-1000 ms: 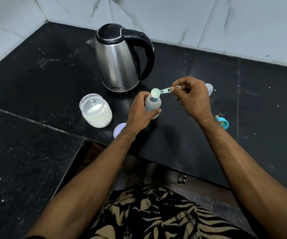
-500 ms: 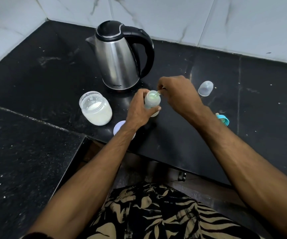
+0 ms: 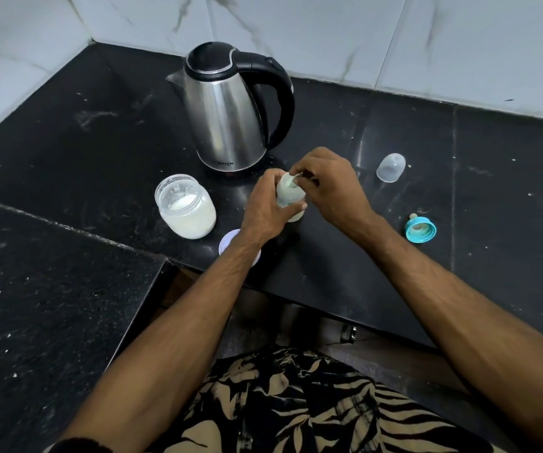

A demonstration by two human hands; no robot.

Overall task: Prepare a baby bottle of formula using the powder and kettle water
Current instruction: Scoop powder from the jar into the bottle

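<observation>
A small baby bottle [image 3: 290, 197] stands on the black counter [image 3: 345, 256] in front of the steel kettle [image 3: 227, 109]. My left hand [image 3: 265, 207] grips the bottle's body. My right hand [image 3: 328, 188] pinches a pale green scoop [image 3: 291, 182] whose bowl dips into the bottle's open mouth; most of its handle is hidden by my fingers. An open glass jar of white powder [image 3: 186, 207] stands to the left of the bottle.
A clear bottle cap [image 3: 391, 167] lies on the counter to the right. A teal ring with the teat [image 3: 421, 229] rests further right and nearer. The jar's white lid [image 3: 229, 243] peeks out under my left wrist. The counter's front edge runs below my forearms.
My right hand has brought the scoop from above and right of the bottle down into its mouth. The left hand has kept its grip on the bottle.
</observation>
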